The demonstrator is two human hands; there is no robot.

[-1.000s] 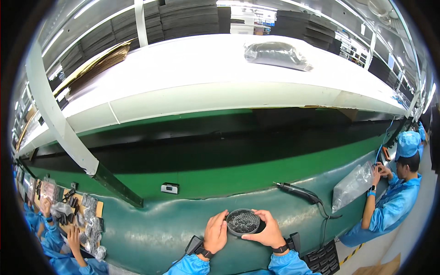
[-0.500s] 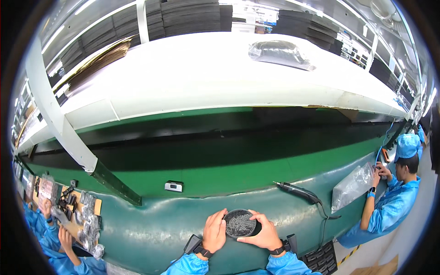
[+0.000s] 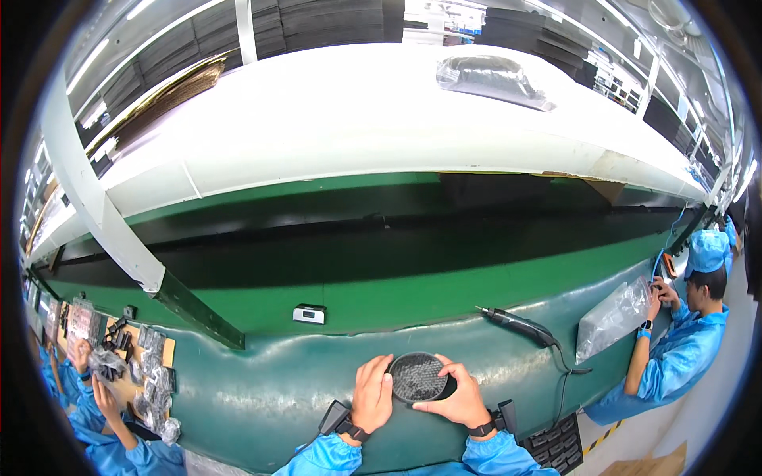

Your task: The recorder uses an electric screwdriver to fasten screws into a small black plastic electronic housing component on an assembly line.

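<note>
Low in the middle, a round black dish (image 3: 418, 378) holds a layer of small dark pieces too fine to name. My right hand (image 3: 458, 397) grips its right side, thumb along the near rim and fingers at the far right. Along the dish's left edge, my left hand (image 3: 371, 397) rests with fingers stretched forward and thumb beside the rim. Both wrists wear dark straps with black blocks attached. Beneath lies a dark green mat (image 3: 278, 404). Beyond the dish, to the right, a black corded pen-shaped power tool (image 3: 516, 324) lies on the mat.
A small grey device with a dark display (image 3: 309, 314) stands on the green surface ahead. At right, a co-worker (image 3: 683, 341) works beside a clear plastic bag (image 3: 613, 319). Other hands handle wrapped parts (image 3: 151, 389) at left. A slanted post (image 3: 194, 305) and white shelf (image 3: 381, 151) are ahead.
My left hand's fingers look straighter and its thumb has lifted along the dish's rim. The dish has shifted slightly away from me. At left, a co-worker's hands have moved.
</note>
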